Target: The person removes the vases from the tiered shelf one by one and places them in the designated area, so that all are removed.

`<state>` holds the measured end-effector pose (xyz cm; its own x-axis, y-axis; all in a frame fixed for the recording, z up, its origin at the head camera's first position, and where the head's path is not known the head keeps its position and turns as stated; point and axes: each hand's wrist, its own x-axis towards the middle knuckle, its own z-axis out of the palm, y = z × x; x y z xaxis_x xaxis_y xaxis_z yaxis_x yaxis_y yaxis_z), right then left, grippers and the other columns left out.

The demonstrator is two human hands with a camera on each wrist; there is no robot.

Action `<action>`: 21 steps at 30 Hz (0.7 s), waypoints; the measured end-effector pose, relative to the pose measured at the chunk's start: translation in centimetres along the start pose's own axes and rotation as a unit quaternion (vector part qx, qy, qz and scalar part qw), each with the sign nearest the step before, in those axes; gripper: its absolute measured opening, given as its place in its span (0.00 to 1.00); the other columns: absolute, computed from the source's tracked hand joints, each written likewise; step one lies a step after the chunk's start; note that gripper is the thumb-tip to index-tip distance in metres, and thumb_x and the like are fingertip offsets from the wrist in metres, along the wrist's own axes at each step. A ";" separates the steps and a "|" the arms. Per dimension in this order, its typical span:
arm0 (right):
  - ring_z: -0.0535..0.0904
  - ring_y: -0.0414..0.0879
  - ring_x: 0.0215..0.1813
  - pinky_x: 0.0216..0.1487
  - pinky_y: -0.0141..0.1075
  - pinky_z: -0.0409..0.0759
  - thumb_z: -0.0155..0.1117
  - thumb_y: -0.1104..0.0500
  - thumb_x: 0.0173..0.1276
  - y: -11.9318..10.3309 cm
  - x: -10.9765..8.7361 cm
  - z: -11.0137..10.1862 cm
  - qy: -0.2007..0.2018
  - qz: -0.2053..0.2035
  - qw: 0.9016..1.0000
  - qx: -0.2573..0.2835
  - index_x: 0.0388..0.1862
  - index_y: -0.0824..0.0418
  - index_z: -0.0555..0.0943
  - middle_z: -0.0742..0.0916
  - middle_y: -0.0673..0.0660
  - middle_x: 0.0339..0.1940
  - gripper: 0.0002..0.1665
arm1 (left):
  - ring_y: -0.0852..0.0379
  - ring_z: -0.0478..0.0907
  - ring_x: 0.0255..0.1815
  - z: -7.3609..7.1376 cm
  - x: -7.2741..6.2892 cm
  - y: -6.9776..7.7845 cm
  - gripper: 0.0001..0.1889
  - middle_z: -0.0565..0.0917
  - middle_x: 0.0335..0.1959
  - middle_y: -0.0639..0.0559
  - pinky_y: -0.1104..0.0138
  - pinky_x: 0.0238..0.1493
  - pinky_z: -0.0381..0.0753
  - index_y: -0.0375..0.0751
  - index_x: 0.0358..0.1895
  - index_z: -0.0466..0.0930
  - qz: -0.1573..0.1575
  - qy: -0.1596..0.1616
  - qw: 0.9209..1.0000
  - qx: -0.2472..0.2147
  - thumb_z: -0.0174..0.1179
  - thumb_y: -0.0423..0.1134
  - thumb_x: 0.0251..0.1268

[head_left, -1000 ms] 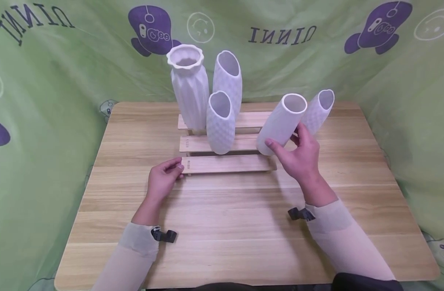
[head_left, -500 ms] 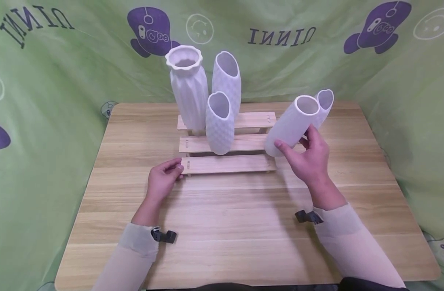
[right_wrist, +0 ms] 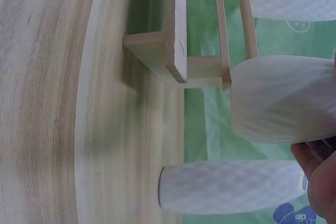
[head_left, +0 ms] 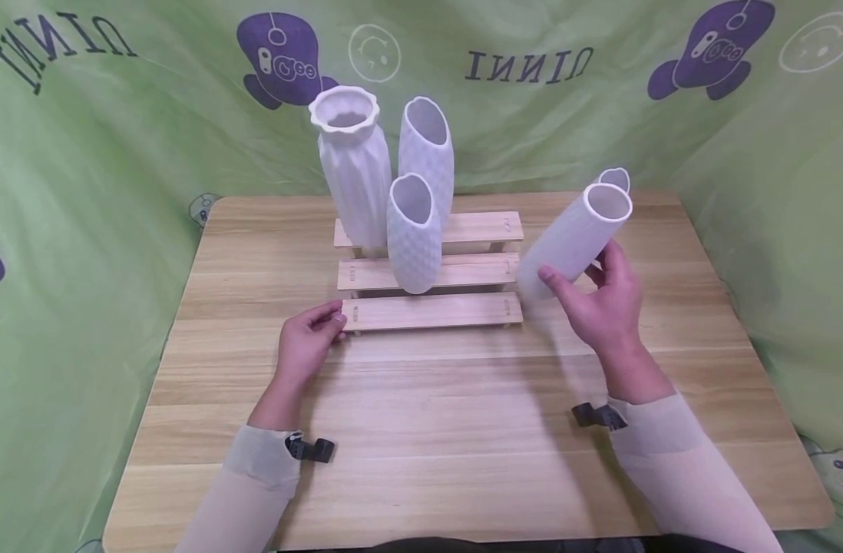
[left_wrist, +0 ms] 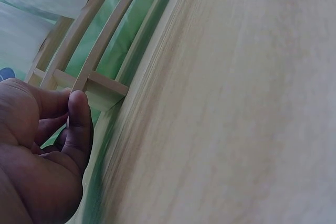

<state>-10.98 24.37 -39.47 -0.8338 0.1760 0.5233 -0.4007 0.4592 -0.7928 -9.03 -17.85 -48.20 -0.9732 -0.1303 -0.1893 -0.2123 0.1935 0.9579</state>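
Observation:
My right hand (head_left: 604, 303) grips a plain white cylindrical vase (head_left: 570, 234), tilted, just right of the stepped wooden stand (head_left: 431, 311). In the right wrist view this vase (right_wrist: 286, 100) is held off the table. Between thumb and fingers, my left hand (head_left: 305, 342) pinches the left end of the stand's front slat; the left wrist view shows the thumb (left_wrist: 79, 114) against the slat's end. On the stand are a tall fluted vase (head_left: 358, 180) with a scalloped rim, a textured slant-cut vase (head_left: 428, 157) and a shorter one (head_left: 414, 246) in front.
Behind the held vase, mostly hidden in the head view, another textured vase (head_left: 616, 179) appears; the right wrist view shows this vase (right_wrist: 231, 187) standing on the table. A green printed curtain (head_left: 560, 130) surrounds the wooden table (head_left: 435, 438) at the back and sides.
My right hand has carried the plain vase to the right, off the stand's right end, and it now covers more of the textured vase behind. My left hand stays on the slat.

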 end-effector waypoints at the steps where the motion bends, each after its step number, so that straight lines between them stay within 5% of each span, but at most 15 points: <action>1: 0.82 0.42 0.56 0.59 0.30 0.86 0.83 0.75 0.49 -0.3 0.0 -0.1 0.001 0.002 1.000 -0.001 0.68 0.65 0.78 0.85 0.60 0.60 0.44 | 0.59 0.87 0.34 0.0 0.0 0.0 0.19 0.86 0.55 0.37 0.68 0.41 0.92 0.32 0.62 0.83 0.000 0.000 1.000 0.000 0.68 0.34 0.71; 9: 0.82 0.39 0.56 0.60 0.30 0.85 0.82 0.74 0.51 -2.3 -0.3 -0.7 0.010 0.017 1.000 -0.016 0.66 0.68 0.78 0.85 0.62 0.60 0.41 | 0.59 0.87 0.33 0.0 0.0 0.0 0.19 0.86 0.55 0.37 0.68 0.41 0.92 0.32 0.61 0.83 -0.003 0.000 1.000 -0.003 0.68 0.34 0.71; 21: 0.83 0.40 0.54 0.57 0.27 0.86 0.84 0.73 0.49 1.5 -0.4 -2.2 0.029 0.043 0.998 -0.032 0.67 0.61 0.79 0.86 0.59 0.59 0.44 | 0.58 0.87 0.35 0.0 0.1 -0.1 0.19 0.85 0.57 0.38 0.69 0.42 0.92 0.32 0.62 0.83 -0.009 -0.003 1.000 -0.002 0.68 0.35 0.71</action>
<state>-10.43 26.87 -40.12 -0.8396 0.2665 0.4733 -0.3020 0.4952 -0.8146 -9.08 -17.90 -48.31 -0.9695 -0.1286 -0.2085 -0.2303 0.1879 0.9548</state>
